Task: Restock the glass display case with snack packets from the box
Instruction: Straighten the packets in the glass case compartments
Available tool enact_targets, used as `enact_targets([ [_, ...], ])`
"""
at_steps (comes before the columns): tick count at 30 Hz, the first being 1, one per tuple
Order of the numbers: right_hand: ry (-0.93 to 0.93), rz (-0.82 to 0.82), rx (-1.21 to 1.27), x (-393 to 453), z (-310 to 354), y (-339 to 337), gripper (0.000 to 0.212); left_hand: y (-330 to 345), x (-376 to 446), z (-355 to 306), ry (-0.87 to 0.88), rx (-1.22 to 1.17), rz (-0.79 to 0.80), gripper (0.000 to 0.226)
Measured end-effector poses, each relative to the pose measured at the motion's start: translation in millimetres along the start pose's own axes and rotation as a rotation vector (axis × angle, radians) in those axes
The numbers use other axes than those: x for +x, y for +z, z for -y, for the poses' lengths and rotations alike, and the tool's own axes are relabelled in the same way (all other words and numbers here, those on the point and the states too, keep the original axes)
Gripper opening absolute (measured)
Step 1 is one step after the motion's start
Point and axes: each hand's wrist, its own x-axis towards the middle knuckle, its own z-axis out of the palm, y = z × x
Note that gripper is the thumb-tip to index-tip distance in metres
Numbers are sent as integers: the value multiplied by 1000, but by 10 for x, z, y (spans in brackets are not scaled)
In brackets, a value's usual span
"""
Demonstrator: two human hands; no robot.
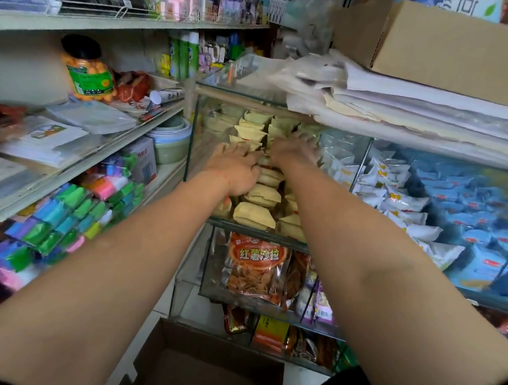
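Both your arms reach into the upper left compartment of the glass display case. Your left hand lies with spread, nearly straight fingers on the pale yellow snack packets and holds none of them. Your right hand is blurred; it rests on the same heap further back, and I cannot tell if it grips a packet. The open brown cardboard box stands on the floor below, just before the case.

Glass case, matt cardboard box
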Motion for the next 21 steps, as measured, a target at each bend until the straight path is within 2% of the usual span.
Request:
enact_targets([
  [5, 11, 46, 54, 59, 0, 36, 69, 43, 36, 21, 8, -14, 3, 55],
  [8, -83, -57, 105, -107, 70, -52, 63, 14, -17, 0, 12, -73, -25, 55],
  [11, -275, -143, 188, -454, 48, -166, 48, -95, -220, -37, 33, -246, -179, 48],
  [14, -428, -226, 371, -877, -178, -266, 26, -231, -574, -197, -17, -248, -383, 29],
  [16, -557, -310, 488, -1200, -406, -361, 25, -302, -861, -397, -69, -183, -460, 22],
  [18, -648, -412, 598, -1532, -686, -451, 27, -351, -1118, -633, -85, -144, -517, 25],
  [21, -635, -573, 661, -1848, -1200, -553, 27, -363, -1403, -1062, -53, -131, -557, 33],
])
